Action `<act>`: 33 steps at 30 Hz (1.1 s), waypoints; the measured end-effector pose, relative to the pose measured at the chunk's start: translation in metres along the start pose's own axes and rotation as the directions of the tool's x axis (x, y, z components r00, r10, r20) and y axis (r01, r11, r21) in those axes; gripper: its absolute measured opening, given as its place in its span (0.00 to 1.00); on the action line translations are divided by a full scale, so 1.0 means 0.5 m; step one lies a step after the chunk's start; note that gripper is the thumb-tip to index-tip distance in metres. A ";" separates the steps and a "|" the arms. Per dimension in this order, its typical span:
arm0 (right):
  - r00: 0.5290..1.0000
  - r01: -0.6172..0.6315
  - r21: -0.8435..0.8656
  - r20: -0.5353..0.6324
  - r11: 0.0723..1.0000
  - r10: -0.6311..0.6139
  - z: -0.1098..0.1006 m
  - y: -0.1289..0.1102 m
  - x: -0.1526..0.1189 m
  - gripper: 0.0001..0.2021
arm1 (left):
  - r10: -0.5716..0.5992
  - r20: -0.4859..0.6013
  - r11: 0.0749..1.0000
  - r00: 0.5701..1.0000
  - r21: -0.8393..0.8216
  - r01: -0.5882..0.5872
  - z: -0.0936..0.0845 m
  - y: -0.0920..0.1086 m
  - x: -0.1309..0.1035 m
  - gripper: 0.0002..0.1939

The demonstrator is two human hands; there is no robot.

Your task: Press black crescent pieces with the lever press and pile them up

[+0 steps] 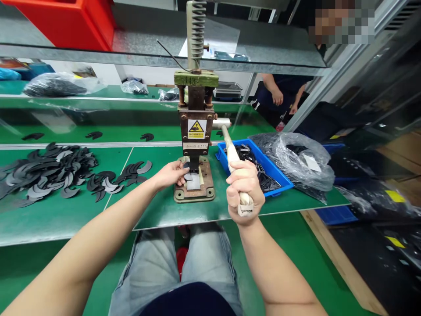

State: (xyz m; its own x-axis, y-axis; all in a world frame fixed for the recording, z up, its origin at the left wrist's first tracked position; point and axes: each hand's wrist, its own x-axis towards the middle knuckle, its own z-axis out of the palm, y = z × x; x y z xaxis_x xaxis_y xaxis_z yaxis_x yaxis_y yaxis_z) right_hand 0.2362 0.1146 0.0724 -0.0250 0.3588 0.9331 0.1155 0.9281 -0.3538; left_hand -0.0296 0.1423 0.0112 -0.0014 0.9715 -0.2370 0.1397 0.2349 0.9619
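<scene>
A hand press (196, 109) with a spring on top and a yellow warning label stands upright on the green table. My left hand (173, 174) is at its base, fingers pinched on a dark curved piece (187, 169) under the press head; fingers partly hide it. My right hand (245, 188) is wrapped round the pale, taped lever (231, 149) on the right side of the press. Left of the press lies a large pile of black and grey curved pieces (49, 173), with a smaller group (101, 182) nearer my left forearm.
A blue tray (283, 186) of small black parts sits right of the press, beside clear plastic bags (301, 160). Behind, a green belt (121, 129) carries a few curved pieces. A red bin (75, 24) rests on the shelf. A person's hands (277, 97) show at the back right.
</scene>
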 end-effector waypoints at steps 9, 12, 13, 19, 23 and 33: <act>0.998 -0.038 -0.007 -0.055 0.999 0.037 0.010 -0.001 -0.003 0.06 | -0.105 -0.057 0.985 0.993 0.131 0.111 0.009 0.016 0.040 0.17; 0.998 -0.018 -0.011 -0.067 1.000 0.017 0.012 0.001 -0.001 0.06 | -0.162 -0.052 0.974 0.985 0.151 0.168 0.012 0.028 0.047 0.15; 0.998 -0.010 -0.009 -0.066 1.000 0.010 0.011 0.001 -0.001 0.06 | -0.171 -0.050 0.972 0.984 0.152 0.177 0.014 0.031 0.047 0.15; 1.000 0.004 -0.026 -0.024 1.000 -0.004 0.001 -0.001 0.005 0.07 | -0.111 -0.095 0.972 0.989 0.196 0.128 0.041 0.034 0.019 0.14; 0.999 0.028 -0.014 -0.032 1.000 -0.028 0.001 0.002 0.010 0.07 | 0.103 0.015 0.963 0.995 0.248 -0.104 0.014 0.013 -0.012 0.16; 0.997 0.022 0.004 -0.079 1.000 -0.022 0.011 0.005 0.003 0.08 | 0.163 -0.295 0.229 0.941 0.939 0.255 -0.309 -0.065 -0.014 0.27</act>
State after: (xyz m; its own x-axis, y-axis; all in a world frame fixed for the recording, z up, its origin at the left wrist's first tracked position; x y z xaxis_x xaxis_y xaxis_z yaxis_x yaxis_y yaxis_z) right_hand 0.2309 0.1179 0.0728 0.0505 0.3298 0.9427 0.1105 0.9363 -0.3335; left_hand -0.1872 0.1328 0.0028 -0.2710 0.9622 -0.0262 0.9618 0.2718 0.0320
